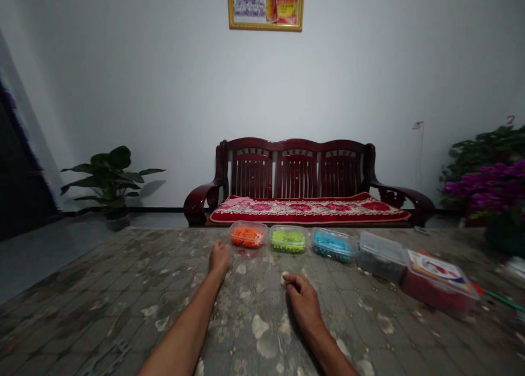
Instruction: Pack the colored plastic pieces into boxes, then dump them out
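Note:
My left hand (219,257) is closed, its fingers curled in, just left of a clear plastic tub of small orange pieces (248,236). Whatever it may hold is hidden. Lower and nearer the middle, my right hand (303,299) is closed over the patterned tablecloth (246,321), thumb and forefinger close together. A pale spot shows at those fingertips; I cannot tell whether it is a held piece or the cloth's print. Beyond the hands stand a tub of lime-green pieces (289,239) and a tub of blue pieces (333,246).
Right of the blue tub are a clear box (381,255) and a box with red contents and a printed lid (438,283). A grey flat piece (109,357) lies at lower left. Purple flowers (488,190) stand right. A wooden bench (295,146) is behind the table.

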`<state>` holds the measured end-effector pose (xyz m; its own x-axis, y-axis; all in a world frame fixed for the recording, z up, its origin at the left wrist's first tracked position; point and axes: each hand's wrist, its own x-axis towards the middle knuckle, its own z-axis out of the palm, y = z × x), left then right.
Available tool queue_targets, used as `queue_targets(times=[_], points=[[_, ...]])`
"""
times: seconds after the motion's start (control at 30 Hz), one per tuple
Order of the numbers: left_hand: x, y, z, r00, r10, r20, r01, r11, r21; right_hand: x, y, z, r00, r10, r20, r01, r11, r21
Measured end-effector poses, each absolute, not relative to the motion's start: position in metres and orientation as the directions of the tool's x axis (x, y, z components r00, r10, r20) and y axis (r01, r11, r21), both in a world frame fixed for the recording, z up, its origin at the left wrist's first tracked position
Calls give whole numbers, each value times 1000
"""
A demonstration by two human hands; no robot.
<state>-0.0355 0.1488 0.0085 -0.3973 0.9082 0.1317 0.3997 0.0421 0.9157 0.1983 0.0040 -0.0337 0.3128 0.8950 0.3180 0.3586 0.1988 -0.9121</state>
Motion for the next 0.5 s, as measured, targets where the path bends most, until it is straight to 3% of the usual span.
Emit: queue_targets(times=[0.1, 0.2, 0.3, 0.43, 0.5], points=[[-25, 122, 1, -295, 941, 166, 626, 60, 777, 198, 6, -34, 321, 894, 312, 363, 189, -913], [-7, 87, -7, -104, 974, 203, 787, -44, 616, 197, 7, -32, 329, 896, 297, 342, 180, -922], [13, 52, -12, 29, 982, 186, 875, -115, 471, 195, 6, -27, 329, 896, 297, 359, 172, -917], [32, 16, -13, 143, 977, 156, 983, -159, 97, 194, 5, -21, 315, 906, 283, 398, 145, -906], [37, 6, -12, 179, 972, 151, 983, -182, 4, 194, 5, -19, 319, 906, 277, 407, 132, -904]])
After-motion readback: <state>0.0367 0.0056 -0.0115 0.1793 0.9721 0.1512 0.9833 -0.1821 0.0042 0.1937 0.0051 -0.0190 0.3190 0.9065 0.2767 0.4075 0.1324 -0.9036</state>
